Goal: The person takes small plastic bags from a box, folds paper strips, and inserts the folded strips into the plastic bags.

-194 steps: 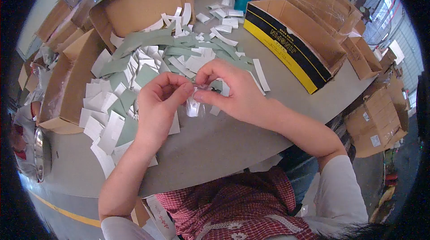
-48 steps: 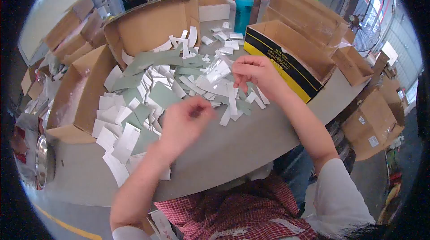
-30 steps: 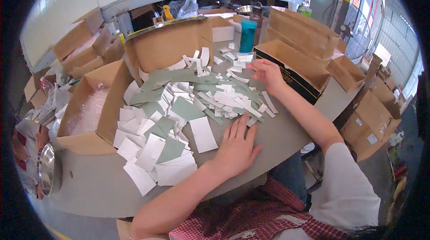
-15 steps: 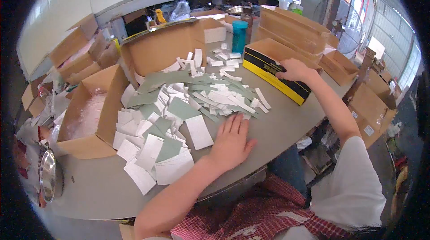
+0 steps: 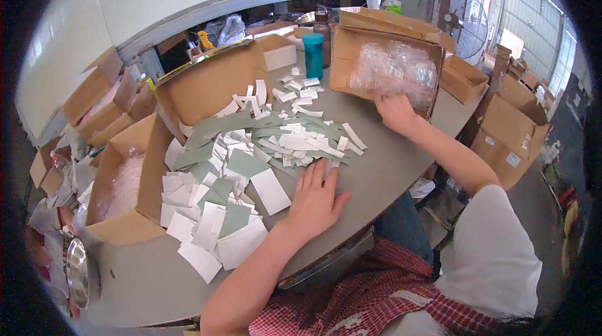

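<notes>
My left hand (image 5: pixel 315 203) lies flat on the grey table (image 5: pixel 370 179), fingers stretched out. Its fingertips reach the near edge of a pile of white paper strips (image 5: pixel 301 143). Larger white cards (image 5: pixel 271 190) and green paper pieces (image 5: pixel 246 165) are spread to its left. My right hand (image 5: pixel 398 112) is closed on the lower rim of a cardboard box (image 5: pixel 342 63), fingers curled over the edge. The box is tipped toward me, and clear plastic packets (image 5: pixel 394 68) show inside it.
A teal bottle (image 5: pixel 313 57) stands left of the tipped box. On the left are an open carton (image 5: pixel 119 226) with pinkish contents and a metal bowl (image 5: pixel 78 273). An upright brown carton (image 5: pixel 213 76) stands behind the papers. More boxes (image 5: pixel 511 135) are stacked off the table's right side.
My right hand has tipped the box so its opening faces me and its black-and-yellow side is out of sight. The left hand stays flat by the papers. The view has shifted slightly.
</notes>
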Demonstrator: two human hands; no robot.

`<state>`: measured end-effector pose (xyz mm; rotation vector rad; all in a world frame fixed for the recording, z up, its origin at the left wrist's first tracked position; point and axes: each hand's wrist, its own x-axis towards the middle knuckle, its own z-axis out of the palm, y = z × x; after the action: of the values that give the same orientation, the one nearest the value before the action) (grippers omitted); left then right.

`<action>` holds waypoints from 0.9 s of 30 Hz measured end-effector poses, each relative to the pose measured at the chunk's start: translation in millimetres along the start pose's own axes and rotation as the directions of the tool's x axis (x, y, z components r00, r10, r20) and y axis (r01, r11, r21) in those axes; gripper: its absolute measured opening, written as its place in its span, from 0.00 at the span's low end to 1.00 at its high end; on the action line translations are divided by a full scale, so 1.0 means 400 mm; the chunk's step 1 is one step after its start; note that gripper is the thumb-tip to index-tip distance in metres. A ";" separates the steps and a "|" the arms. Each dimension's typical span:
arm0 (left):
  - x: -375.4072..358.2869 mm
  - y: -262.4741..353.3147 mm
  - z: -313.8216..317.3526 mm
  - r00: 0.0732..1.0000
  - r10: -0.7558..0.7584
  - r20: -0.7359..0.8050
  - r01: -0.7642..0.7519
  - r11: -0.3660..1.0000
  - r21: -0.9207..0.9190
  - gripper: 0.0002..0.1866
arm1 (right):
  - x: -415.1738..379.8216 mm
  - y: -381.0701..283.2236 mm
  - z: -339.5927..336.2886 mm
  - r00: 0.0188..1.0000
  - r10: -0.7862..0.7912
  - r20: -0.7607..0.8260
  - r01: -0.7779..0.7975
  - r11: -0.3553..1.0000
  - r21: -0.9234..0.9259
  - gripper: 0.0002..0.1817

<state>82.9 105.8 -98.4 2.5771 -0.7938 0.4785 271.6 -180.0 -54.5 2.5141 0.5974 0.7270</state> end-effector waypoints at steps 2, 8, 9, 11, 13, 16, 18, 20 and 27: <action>0.002 -0.003 0.002 1.000 0.002 0.009 -0.002 1.000 -0.003 0.32 | 0.008 0.008 0.018 0.999 0.030 0.040 -0.030 1.000 0.007 0.24; 0.003 -0.007 0.000 1.000 0.012 0.009 -0.012 1.000 -0.007 0.33 | 0.038 -0.019 0.027 0.980 0.107 0.166 -0.119 0.991 0.061 0.24; 0.002 -0.007 -0.002 1.000 0.014 0.014 -0.014 1.000 -0.011 0.33 | 0.040 -0.021 0.027 0.979 0.110 0.172 -0.122 0.991 0.060 0.25; 0.002 -0.005 -0.006 1.000 0.007 0.015 -0.007 1.000 -0.014 0.34 | 0.043 -0.022 0.020 0.967 0.123 0.222 -0.142 0.987 0.076 0.28; 0.002 -0.006 -0.007 1.000 0.003 0.015 -0.003 1.000 -0.028 0.35 | 0.048 -0.015 -0.001 0.943 0.136 0.303 -0.174 0.979 0.102 0.30; 0.003 -0.008 -0.010 1.000 -0.003 0.006 0.003 0.999 -0.054 0.38 | 0.039 -0.030 -0.019 0.975 0.198 0.102 -0.207 0.975 0.082 0.21; 0.003 -0.004 -0.010 1.000 -0.016 -0.012 0.015 0.998 -0.063 0.40 | 0.054 -0.051 -0.031 0.978 0.021 -0.206 0.004 0.993 0.117 0.21; 0.005 -0.004 -0.010 1.000 -0.023 0.002 0.023 0.997 -0.069 0.41 | 0.083 -0.086 -0.043 0.943 -0.097 -0.319 0.181 0.953 0.245 0.22; 0.010 -0.005 -0.025 0.999 0.030 -0.023 -0.031 0.997 -0.065 0.39 | 0.209 -0.275 0.079 0.986 -0.139 -0.090 0.155 0.576 0.803 0.40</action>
<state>85.3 110.2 -88.5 2.4984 -0.8281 0.4816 323.7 -58.1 -104.4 3.2074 1.4001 0.4487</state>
